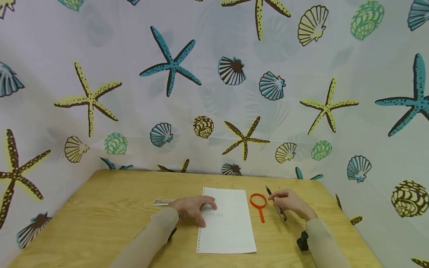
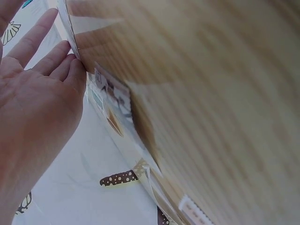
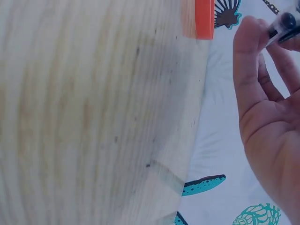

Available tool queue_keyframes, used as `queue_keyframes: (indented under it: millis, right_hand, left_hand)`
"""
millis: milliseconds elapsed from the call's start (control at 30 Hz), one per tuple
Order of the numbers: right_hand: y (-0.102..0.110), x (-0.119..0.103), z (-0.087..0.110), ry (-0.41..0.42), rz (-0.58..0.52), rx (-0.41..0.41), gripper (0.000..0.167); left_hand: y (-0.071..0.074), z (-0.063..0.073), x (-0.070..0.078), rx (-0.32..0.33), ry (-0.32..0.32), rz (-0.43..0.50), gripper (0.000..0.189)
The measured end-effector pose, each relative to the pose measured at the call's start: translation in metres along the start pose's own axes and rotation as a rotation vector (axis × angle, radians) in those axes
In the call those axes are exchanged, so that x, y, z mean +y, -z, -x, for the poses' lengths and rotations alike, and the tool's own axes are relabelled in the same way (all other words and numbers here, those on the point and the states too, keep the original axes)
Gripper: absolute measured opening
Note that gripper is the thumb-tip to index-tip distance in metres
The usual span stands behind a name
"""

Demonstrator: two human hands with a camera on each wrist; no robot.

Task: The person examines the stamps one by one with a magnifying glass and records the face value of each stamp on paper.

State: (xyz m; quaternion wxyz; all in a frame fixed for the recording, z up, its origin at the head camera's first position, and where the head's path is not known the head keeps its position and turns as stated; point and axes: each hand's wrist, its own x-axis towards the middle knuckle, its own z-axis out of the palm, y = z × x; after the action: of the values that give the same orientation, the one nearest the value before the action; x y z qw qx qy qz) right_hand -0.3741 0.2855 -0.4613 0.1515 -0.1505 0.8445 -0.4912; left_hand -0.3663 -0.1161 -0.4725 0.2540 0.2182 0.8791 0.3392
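A white lined sheet of paper (image 1: 229, 227) with faint writing and holes down its left side lies on the table. My left hand (image 1: 192, 208) rests at its left edge, fingers spread and extended over it; in the left wrist view that hand (image 2: 42, 93) has fairly straight fingers. My right hand (image 1: 293, 203) holds a black pen (image 1: 281, 214) with a clear part, to the right of the paper. The right wrist view shows the pen (image 3: 285, 26) pinched at the fingertips. Between paper and pen lies a red magnifying glass (image 1: 261, 216).
A small printed strip (image 1: 161, 202) lies left of the paper; the left wrist view shows a printed piece with a toothed edge (image 2: 115, 96). A black object (image 1: 303, 241) sits by my right forearm. Behind the wooden table (image 1: 110, 197) hangs a shell-and-starfish curtain (image 1: 134, 104).
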Motion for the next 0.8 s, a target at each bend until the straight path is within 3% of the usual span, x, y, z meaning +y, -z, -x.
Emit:
queue_keyframes:
  millis: [233, 467, 800]
  right_hand:
    - [-0.007, -0.009, -0.003, 0.011, -0.056, 0.006, 0.043]
    - [-0.017, -0.016, -0.006, 0.038, -0.137, 0.004, 0.035]
    - [-0.028, -0.027, -0.009, 0.084, -0.103, -0.012, 0.038]
  left_hand:
    - [0.002, 0.0, 0.001, -0.004, -0.014, -0.005, 0.058]
    - [0.002, 0.001, 0.002, -0.005, -0.012, 0.013, 0.059]
    - [0.001, 0.002, 0.002, -0.007, -0.017, 0.023, 0.06]
